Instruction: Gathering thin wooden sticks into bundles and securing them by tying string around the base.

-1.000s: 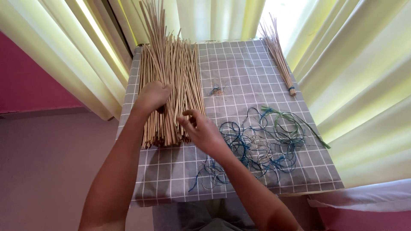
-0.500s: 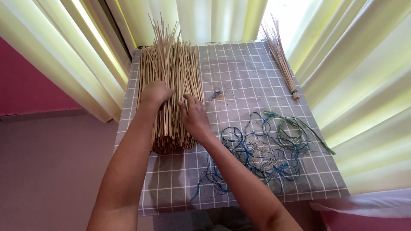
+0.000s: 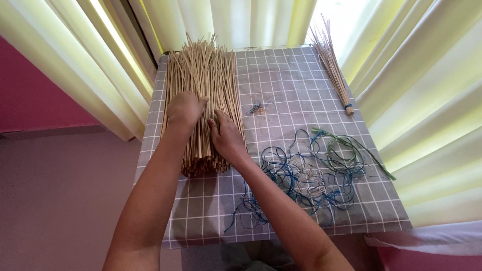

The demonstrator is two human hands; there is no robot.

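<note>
While both hands press on the pile of thin tan sticks (image 3: 203,95), the left hand (image 3: 185,108) lies knuckles-up on the middle of the pile, its fingers curled down into the sticks, though whether they grip any cannot be told; the right hand (image 3: 227,136) lies just beside it, palm down and flat on the right part of the pile, fingers stretched and closed around nothing; the two hands nearly touch. Sticks lie side by side on the left half of the desk (image 3: 291,75), running lengthwise away from the person, their far ends fanning out at the far edge and their near ends level just behind the wrists. A grey cloth with a white grid covers the desk; on its right near part lies a loose tangle of blue and green cords (image 3: 314,170), beside the right forearm; a small tied bundle of sticks (image 3: 335,75) lies along the far right edge; a tiny scrap of cord (image 3: 257,107) sits mid-desk; pale yellow curtains (image 3: 427,75) hang around.
</note>
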